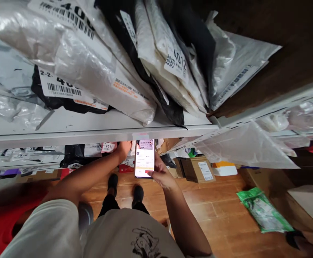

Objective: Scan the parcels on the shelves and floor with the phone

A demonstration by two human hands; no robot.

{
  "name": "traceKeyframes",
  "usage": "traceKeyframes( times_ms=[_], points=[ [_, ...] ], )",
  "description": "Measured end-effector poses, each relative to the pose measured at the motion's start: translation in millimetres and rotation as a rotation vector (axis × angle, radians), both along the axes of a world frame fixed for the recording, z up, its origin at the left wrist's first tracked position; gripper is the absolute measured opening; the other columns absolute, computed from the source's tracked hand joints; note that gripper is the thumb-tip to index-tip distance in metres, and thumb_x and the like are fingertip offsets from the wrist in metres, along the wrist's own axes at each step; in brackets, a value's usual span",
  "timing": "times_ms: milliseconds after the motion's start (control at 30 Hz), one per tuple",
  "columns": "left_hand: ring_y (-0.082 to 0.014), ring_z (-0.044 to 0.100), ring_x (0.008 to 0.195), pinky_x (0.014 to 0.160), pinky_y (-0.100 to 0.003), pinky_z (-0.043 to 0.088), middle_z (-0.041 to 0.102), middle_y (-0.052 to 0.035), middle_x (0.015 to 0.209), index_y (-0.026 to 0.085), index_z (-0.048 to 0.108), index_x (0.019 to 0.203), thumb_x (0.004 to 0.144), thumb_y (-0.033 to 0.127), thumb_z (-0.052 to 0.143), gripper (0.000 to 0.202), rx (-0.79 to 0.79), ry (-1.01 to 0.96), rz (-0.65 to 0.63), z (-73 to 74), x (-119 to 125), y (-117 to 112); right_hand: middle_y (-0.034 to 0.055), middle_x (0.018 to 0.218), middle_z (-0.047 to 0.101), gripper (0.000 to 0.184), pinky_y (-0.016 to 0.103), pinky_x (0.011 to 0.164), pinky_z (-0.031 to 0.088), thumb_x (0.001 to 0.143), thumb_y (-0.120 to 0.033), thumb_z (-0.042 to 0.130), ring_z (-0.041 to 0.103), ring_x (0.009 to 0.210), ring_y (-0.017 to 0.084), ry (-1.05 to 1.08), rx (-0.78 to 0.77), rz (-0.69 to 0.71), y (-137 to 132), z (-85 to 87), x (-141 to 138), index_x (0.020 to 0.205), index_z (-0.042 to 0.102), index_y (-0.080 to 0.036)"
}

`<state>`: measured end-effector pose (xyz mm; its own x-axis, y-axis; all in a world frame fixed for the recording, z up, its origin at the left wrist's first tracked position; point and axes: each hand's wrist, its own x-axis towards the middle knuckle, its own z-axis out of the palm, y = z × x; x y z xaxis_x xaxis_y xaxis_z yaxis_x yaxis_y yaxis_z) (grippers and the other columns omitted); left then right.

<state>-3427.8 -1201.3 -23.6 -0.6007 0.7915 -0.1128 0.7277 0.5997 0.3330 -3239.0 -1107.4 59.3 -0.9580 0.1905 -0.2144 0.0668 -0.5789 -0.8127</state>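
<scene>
- Right hand [164, 175]: closed around the phone [145, 159], fingers along its right side, thumb on the glass near a red button low on the screen.
- Phone: lit, roughly upright, below the upper shelf [99, 135], whose edge lies close to its top in this view. Small text too fine to read.
- Thumb work, my judgement: press with the tip only and let the fingers bear the weight; a flat thumb could catch the wrong spot beside the button.
- Left hand [124, 147]: just left of the phone, apart from the right hand, fingers mostly hidden. Cannot tell whether it grips anything.
- Nearest to it, on the left: a parcel tagged 4011 [108, 147], on the lower level. A gentle touch seems wise there; packs lie close and a sleeve or wrist could drag one.
- Overhead: soft white packs [78, 68] leaning together, one labelled 4012 [176, 61]. Phone best held out from under the edge, to avoid a knock.
- Further right: a carton [199, 170] and a green bag [265, 211] at floor level. Feet [137, 195] should mind both if stepping sideways.
</scene>
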Motion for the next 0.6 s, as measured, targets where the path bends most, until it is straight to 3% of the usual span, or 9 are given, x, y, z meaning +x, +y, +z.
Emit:
traceKeyframes(
  times_ms=[67, 167, 300, 467, 533, 600],
  points=[
    [-0.0354, 0.023, 0.142, 0.113, -0.063, 0.011, 0.042, -0.0168, 0.147, 0.016, 0.05, 0.138, 0.087, 0.011, 0.034, 0.054, -0.068, 0.07, -0.008, 1.1, 15, -20, 0.0019, 0.125, 0.066, 0.081, 0.048, 0.095, 0.049, 0.062, -0.019, 0.079, 0.064, 0.11, 0.027, 0.006, -0.003, -0.013, 1, 1.8, 5, 0.134, 0.045, -0.034],
    [-0.0266, 0.01, 0.148, 0.117, -0.06, 0.001, 0.029, -0.0039, 0.157, 0.028, 0.05, 0.138, 0.085, 0.005, 0.034, 0.06, -0.195, 0.159, -0.112, -0.1, 27, -58, 0.0026, 0.124, 0.067, 0.08, 0.051, 0.098, 0.047, 0.063, -0.019, 0.08, 0.064, 0.11, 0.028, 0.033, -0.008, -0.033, 3, 3.1, 14, 0.133, 0.046, -0.034],
    [-0.0187, 0.01, 0.148, 0.12, -0.052, 0.0, 0.031, 0.0038, 0.155, 0.039, 0.054, 0.132, 0.084, 0.004, 0.041, 0.061, -0.239, 0.13, -0.306, 5.5, 5, -90, 0.0022, 0.125, 0.067, 0.079, 0.051, 0.099, 0.046, 0.063, -0.02, 0.081, 0.063, 0.113, 0.027, 0.02, -0.005, -0.066, 4, 2.0, 30, 0.133, 0.047, -0.036],
    [-0.0211, 0.022, 0.144, 0.117, -0.054, 0.012, 0.034, 0.0044, 0.154, 0.042, 0.055, 0.13, 0.085, 0.004, 0.039, 0.061, -0.207, 0.07, -0.319, 23.8, -34, -87, 0.0045, 0.123, 0.068, 0.079, 0.048, 0.092, 0.052, 0.062, -0.025, 0.082, 0.064, 0.11, 0.028, -0.033, -0.014, -0.101, 10, -6.7, 54, 0.133, 0.048, -0.034],
    [-0.0213, 0.027, 0.142, 0.117, -0.052, 0.016, 0.036, 0.0041, 0.153, 0.039, 0.058, 0.127, 0.085, 0.004, 0.038, 0.058, -0.212, 0.073, -0.298, 30.4, -35, -79, 0.0036, 0.124, 0.067, 0.079, 0.046, 0.091, 0.052, 0.06, -0.025, 0.083, 0.064, 0.111, 0.027, -0.056, -0.015, -0.138, 13, -11.7, 64, 0.131, 0.05, -0.035],
    [-0.0262, 0.028, 0.141, 0.117, -0.05, 0.016, 0.04, -0.0023, 0.15, 0.029, 0.064, 0.12, 0.082, 0.009, 0.046, 0.046, -0.221, 0.107, -0.249, 36.2, -25, -64, 0.0024, 0.125, 0.067, 0.076, 0.047, 0.093, 0.05, 0.06, -0.023, 0.083, 0.063, 0.112, 0.027, -0.072, -0.016, -0.176, 15, -15.8, 73, 0.128, 0.052, -0.036]
  ],
)
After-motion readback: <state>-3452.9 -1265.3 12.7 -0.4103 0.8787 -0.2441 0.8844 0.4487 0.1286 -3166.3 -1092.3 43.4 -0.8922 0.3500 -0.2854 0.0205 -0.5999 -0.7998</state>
